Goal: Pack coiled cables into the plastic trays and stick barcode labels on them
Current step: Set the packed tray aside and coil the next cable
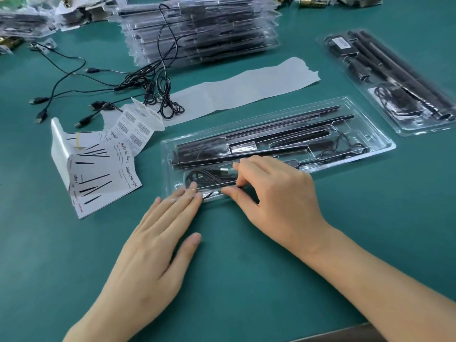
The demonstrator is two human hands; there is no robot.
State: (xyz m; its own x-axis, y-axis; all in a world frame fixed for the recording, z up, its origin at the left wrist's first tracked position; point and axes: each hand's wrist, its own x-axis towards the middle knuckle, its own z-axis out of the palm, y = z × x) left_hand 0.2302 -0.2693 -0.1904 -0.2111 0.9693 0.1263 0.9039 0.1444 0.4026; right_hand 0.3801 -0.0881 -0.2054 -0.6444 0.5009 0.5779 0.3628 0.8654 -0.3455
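Observation:
A clear plastic tray [375, 141] with black rods lies on the green table in front of me. A coiled black cable [204, 177] sits in its near left compartment. My left hand [158, 238] lies flat, with straight fingertips pressing the tray's near left edge. My right hand [276, 191] reaches over the same compartment, thumb and fingers curled and pinching the cable at the compartment's near edge. A strip of barcode labels [134, 129] lies to the left of the tray.
Loose black USB cables [148, 85] are spread at the back left. A stack of filled trays [202, 33] stands at the back. Another packed tray [394, 80] lies at the right. White backing paper [246, 92] and printed cards [98, 174] lie nearby.

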